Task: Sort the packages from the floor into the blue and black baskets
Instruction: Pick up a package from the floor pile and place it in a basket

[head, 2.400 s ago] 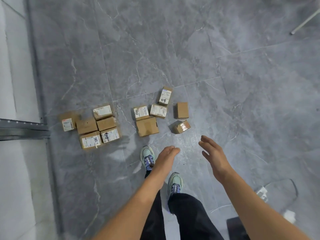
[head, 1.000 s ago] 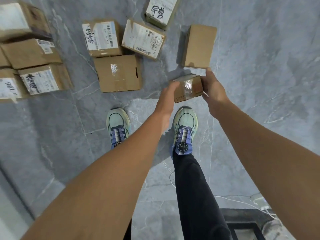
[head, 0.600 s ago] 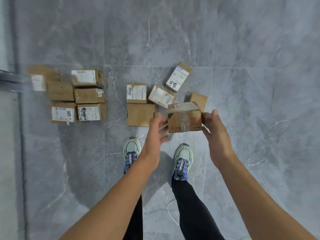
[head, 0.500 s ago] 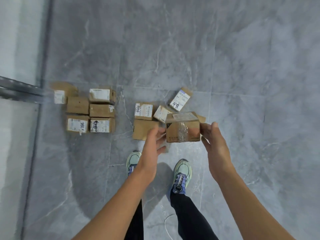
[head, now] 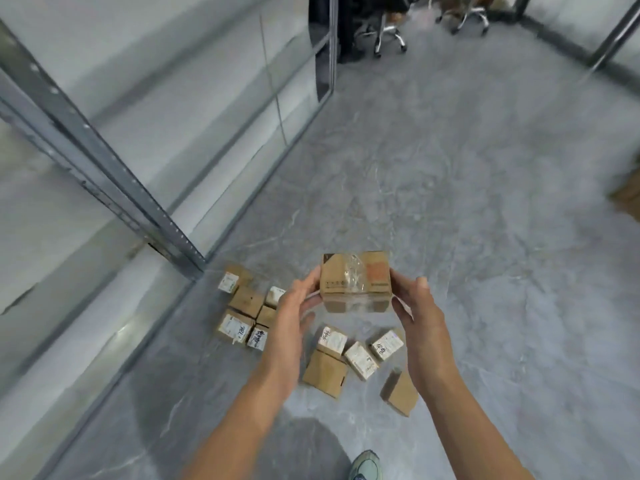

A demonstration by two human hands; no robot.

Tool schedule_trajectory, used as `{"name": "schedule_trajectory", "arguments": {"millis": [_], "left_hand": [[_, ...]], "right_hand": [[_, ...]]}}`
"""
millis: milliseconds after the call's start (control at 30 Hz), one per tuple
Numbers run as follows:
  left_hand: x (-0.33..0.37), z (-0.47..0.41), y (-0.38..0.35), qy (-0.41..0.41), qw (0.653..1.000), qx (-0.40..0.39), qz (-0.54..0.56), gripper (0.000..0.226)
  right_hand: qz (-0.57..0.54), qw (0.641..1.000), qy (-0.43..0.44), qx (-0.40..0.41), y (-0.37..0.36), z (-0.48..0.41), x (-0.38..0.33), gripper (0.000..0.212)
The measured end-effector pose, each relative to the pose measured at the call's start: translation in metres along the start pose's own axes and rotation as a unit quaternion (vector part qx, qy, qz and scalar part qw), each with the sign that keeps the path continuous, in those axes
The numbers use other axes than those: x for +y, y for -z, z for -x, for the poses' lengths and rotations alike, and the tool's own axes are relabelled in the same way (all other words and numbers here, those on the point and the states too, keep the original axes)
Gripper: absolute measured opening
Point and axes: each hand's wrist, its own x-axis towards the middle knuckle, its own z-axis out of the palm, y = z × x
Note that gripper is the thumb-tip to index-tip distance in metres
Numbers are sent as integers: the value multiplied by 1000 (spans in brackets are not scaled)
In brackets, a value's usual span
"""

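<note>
1. The taped cardboard box point(head: 355, 282) hung in the air between my two hands, above the packages lying on the grey tiled floor point(head: 485, 237).
2. My left hand point(head: 292, 313) gripped its left end, fingers point(head: 308, 282) curled onto the side face. My right hand point(head: 420, 313) clamped the right end, thumb point(head: 421, 284) riding up beside the top corner. How the fingers behind the box lay, I could not tell.
3. Its long axis ran left to right, palm to palm, so neither hand was nearer. The box sat just ahead of my fingertips, its broad face tipped towards the camera.
4. It looked plain brown, with clear tape shining across the middle, an orange patch on the right and small printed marks on the left. I saw no white label.
5. Below, a tight cluster of packages point(head: 244, 306) lay by the foot of the metal shelf upright point(head: 104, 161), and a looser group point(head: 346, 355) lay under my wrists.
6. The baskets were out of view, so I judged I would need to turn and find them before carrying the box anywhere
</note>
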Motion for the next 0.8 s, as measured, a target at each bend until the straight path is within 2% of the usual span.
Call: {"name": "schedule_trajectory", "arguments": {"millis": [133, 333, 400, 467, 533, 633, 800], "left_hand": [[50, 43, 55, -61, 998, 23, 25, 62], [112, 117, 150, -141, 985, 94, 37, 51], [128, 146, 186, -166, 976, 131, 47, 54], [139, 174, 220, -184, 968, 160, 54, 58], [146, 201, 251, -199, 963, 177, 44, 50], [149, 240, 298, -211, 951, 224, 37, 57], [145, 303, 361, -232, 927, 292, 41, 51]], "right_hand": [[12, 997, 47, -52, -72, 25, -41, 49], [37, 983, 96, -149, -191, 86, -90, 47], [43, 976, 105, -185, -230, 108, -102, 46], [35, 970, 104, -217, -267, 131, -110, 46], [28, 963, 100, -248, -303, 154, -114, 49], [31, 952, 103, -287, -352, 191, -116, 52], [39, 928, 106, -355, -419, 248, -107, 44]]}}
